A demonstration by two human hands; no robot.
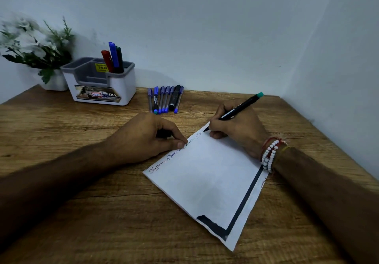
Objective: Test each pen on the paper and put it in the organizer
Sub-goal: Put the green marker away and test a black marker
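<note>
Plant [37,44] beside organizer [102,91] of three markers [113,58], seven pens [164,99] lined up, right hand [235,128] gripping black pen [238,110] on paper [205,181], left hand [143,138] curled round dark object [164,133]

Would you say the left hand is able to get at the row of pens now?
Probably yes: only bare table lies between the left hand and the row of pens, though it grips a dark object.

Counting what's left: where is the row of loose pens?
Head view: row of pens lies at the back of the wooden table, just right of the white organizer.
</note>
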